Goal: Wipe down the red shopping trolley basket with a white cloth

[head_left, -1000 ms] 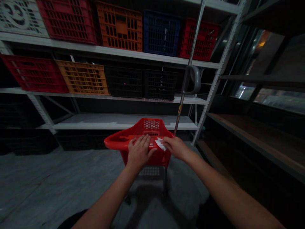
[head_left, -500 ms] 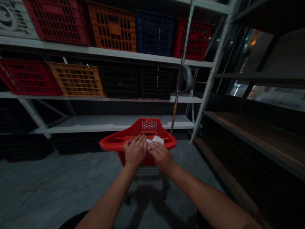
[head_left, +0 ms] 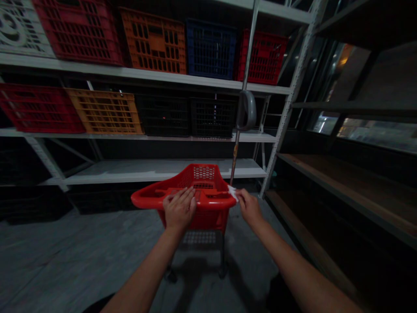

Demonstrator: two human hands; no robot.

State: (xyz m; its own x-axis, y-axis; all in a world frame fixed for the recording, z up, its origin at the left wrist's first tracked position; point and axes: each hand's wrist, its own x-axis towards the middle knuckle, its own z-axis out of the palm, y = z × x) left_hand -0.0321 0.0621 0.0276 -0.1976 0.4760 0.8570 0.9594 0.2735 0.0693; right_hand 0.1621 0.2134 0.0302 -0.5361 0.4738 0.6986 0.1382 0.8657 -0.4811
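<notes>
A red plastic basket cart (head_left: 148, 199) stands on the grey floor in front of me. My left hand (head_left: 178, 210) lies flat on its near rim, fingers stretched out. My right hand (head_left: 249, 205) is at the rim's right corner, fingers pinched on a small white cloth (head_left: 233, 191) that touches the rim there. A long metal handle pole (head_left: 243, 93) with a grey grip rises from the cart's right side.
White metal shelves (head_left: 156, 169) run across the back with red, orange, blue and black crates (head_left: 153, 41). A dark shelving unit (head_left: 342, 182) stands close on the right. Grey concrete floor (head_left: 65, 256) spreads to the left.
My right hand slid the white cloth from the middle of the near rim, beside my left hand, out to the right corner. The left hand stayed on the rim.
</notes>
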